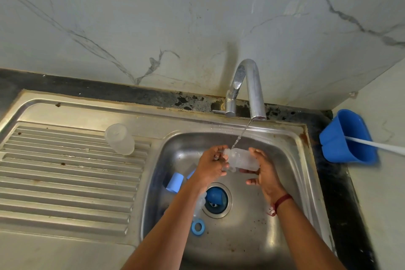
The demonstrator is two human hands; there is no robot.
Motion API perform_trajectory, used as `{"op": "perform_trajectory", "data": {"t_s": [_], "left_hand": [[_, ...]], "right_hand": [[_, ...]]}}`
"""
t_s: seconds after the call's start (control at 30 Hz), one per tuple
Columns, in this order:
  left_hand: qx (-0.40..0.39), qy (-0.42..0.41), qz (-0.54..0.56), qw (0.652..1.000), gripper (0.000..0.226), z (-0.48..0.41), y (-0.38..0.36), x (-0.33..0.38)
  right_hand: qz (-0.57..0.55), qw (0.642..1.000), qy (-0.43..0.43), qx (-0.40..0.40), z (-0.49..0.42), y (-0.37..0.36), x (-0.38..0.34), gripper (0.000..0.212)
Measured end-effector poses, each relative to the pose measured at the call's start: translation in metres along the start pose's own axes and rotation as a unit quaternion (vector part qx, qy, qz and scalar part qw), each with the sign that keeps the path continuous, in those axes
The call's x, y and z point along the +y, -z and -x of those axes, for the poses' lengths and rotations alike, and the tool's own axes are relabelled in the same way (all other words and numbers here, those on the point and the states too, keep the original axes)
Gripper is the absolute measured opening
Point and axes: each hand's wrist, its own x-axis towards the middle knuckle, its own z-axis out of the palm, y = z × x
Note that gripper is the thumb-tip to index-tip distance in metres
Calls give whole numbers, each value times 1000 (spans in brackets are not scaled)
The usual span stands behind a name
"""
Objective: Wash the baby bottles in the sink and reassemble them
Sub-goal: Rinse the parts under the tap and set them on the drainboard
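holding clear bottle (242, 159) sideways under thin stream (240, 137), with left hand (210, 165) pinching the neck end and right hand (264, 172) gripping the base; cannot make out left fingertips behind neck.

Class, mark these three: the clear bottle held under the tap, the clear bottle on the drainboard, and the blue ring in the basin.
held bottle (242, 159), head view, middle of its clear body.
drainboard bottle (119, 139), head view, its side wall.
blue ring (193, 227), head view, its left band.

My forearms (166, 226) are bare; a dark red thread band (283, 200) circles the wrist just behind my right grip (263, 172).
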Motion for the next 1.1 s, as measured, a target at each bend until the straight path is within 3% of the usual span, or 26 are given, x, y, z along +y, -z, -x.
{"op": "perform_trajectory", "data": {"t_s": [0.1,0.2,0.37,0.5,0.7,0.87,0.97,1.1], "left_hand": [[8,6,13,1000,20,-2,-8,5],[10,9,-1,1000,9,-2,-10,6],[-4,0,18,1000,17,1,-5,5],[-52,-34,38,997,57,4,3,-1],[-25,-44,30,998,46,3,3,1],[-4,-19,25,999,18,0,-1,2],[31,28,24,999,30,-2,-3,-4],[86,79,91,989,45,0,-6,-10]], "right_hand": [[-15,999,46,-8,1,3,0,56],[-39,996,78,-3,1,10,4,46],[-67,995,60,35,-1,13,3,39],[-49,995,32,77,0,6,-2,37],[-36,995,-10,89,0,-1,-8,51],[21,997,14,68,0,-2,-8,45],[27,997,72,21,0,-1,-6,31],[-12,995,101,-20,-2,-6,-1,53]]}}
